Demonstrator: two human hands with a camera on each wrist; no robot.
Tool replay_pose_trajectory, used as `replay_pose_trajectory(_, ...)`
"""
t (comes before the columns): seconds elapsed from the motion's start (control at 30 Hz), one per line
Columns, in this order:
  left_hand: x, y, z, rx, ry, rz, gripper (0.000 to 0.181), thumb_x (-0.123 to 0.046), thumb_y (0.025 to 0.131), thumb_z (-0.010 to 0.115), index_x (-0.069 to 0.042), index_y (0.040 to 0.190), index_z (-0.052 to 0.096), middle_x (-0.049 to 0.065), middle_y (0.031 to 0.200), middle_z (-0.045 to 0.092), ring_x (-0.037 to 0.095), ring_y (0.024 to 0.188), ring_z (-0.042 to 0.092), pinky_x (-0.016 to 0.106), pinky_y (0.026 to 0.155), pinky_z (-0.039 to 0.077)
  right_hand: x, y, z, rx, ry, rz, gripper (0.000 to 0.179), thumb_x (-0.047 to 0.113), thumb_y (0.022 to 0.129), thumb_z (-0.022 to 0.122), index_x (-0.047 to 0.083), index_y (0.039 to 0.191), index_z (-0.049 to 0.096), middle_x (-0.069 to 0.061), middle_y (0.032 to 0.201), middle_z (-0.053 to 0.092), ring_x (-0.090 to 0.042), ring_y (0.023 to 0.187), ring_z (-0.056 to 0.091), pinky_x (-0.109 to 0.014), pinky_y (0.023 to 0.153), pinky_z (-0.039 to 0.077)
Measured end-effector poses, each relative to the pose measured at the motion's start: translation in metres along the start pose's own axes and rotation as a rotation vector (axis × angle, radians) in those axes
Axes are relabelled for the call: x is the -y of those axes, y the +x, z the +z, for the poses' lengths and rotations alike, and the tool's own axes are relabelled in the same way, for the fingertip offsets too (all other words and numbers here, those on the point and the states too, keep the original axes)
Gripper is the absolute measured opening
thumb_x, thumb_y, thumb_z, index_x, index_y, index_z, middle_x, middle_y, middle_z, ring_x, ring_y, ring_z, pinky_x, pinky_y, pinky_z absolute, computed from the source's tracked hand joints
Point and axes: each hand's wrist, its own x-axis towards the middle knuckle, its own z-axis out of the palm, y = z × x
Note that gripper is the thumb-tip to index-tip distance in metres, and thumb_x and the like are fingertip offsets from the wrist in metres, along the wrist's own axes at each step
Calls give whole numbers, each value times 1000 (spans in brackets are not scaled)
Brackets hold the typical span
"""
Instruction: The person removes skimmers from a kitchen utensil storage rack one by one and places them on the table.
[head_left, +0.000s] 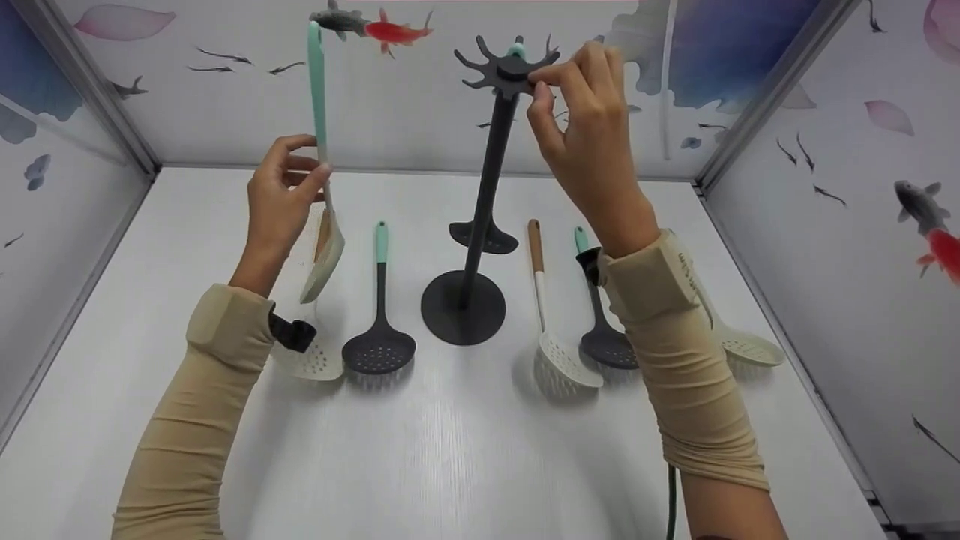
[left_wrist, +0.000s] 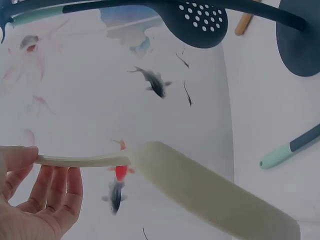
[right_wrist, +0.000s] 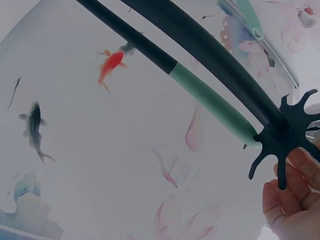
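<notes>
My left hand [head_left: 285, 184] holds a pale spatula [head_left: 322, 262] upright by its mint-green handle, above the left part of the table. In the left wrist view its broad flat head [left_wrist: 210, 190] angles away from the fingers. At the top of a black utensil stand [head_left: 491, 165], my right hand [head_left: 585, 112] pinches the hooked crown between thumb and fingers. A black skimmer [left_wrist: 197, 22] with a mint-green handle [right_wrist: 215, 105] hangs from one of the hooks, behind the post in the head view. The stand's round base [head_left: 450, 307] rests on the table.
Left of the base lie a pale skimmer [head_left: 311, 364], partly behind my left arm, and a black skimmer [head_left: 379, 351]. To the right lie a white skimmer [head_left: 566, 364] with a brown handle, another black skimmer [head_left: 607, 349] and a pale green utensil [head_left: 750, 349]. Printed panels [head_left: 247, 112] enclose the table.
</notes>
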Motion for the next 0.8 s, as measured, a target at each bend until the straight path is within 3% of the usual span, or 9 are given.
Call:
replay_pose_trajectory(0.37,34,-3,-44,-98,107,-105,37,-24,89,60,-20,126,54,-7,95,56,3,81,59,15,69,52,1,0,2,-3,-8,19,25,10,91,45,-5,97,65,-19,86,46,-28,92,40,-32,80,32)
replay_pose_trajectory(0.6,67,-7,-69,-113,181,-189,38,-26,90,58,-19,127,51,-10,90,52,0,77,57,11,66,49,1,-1,2,-11,-11,26,25,10,91,46,-5,98,65,-19,87,47,-28,94,41,-32,82,34)
replay_pose_trajectory(0.8,98,-13,-83,-93,272,-283,42,-28,92,54,-14,131,46,-4,94,51,1,76,53,11,65,46,1,-1,3,-8,-10,40,25,10,91,46,-4,99,65,-19,88,47,-28,96,42,-33,84,34)
